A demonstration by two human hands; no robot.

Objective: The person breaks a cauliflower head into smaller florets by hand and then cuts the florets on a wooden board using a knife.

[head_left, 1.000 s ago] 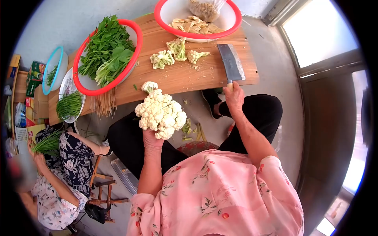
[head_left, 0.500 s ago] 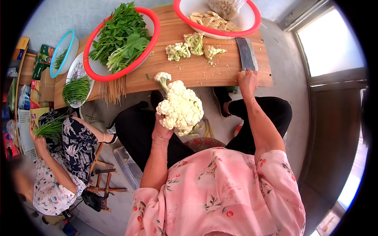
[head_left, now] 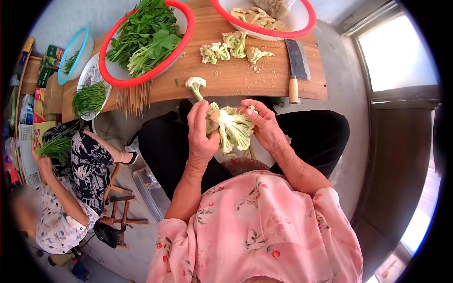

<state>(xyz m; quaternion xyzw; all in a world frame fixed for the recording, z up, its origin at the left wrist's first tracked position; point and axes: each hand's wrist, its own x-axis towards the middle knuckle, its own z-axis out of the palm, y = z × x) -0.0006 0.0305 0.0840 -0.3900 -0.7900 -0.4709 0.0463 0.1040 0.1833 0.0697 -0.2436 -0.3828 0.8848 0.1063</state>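
Observation:
A cauliflower head [head_left: 234, 126], turned so its pale stems show, is held above my lap. My left hand [head_left: 202, 134] is wrapped round its left side, and one floret [head_left: 195, 85] sticks out beyond the fingers. At the right edge of the head, my right hand [head_left: 266, 126] has thumb and fingers pinched together on a pale part of it; whether that bit is loose I cannot tell. The cleaver [head_left: 298, 61] lies on the wooden table [head_left: 236, 85], its wooden handle reaching over the front edge. Several cut florets [head_left: 236, 45] sit farther back among crumbs.
A red-rimmed basin [head_left: 188, 30] holds leafy greens; another basin [head_left: 311, 21] holds pale slices and a bag. Skewers [head_left: 134, 96] jut over the table edge near a plate of chives [head_left: 89, 99]. At left, a seated person [head_left: 66, 198] holds green stalks.
My right hand has let go of the cleaver handle and come over to the cauliflower. My left hand has turned the head so its stem side shows.

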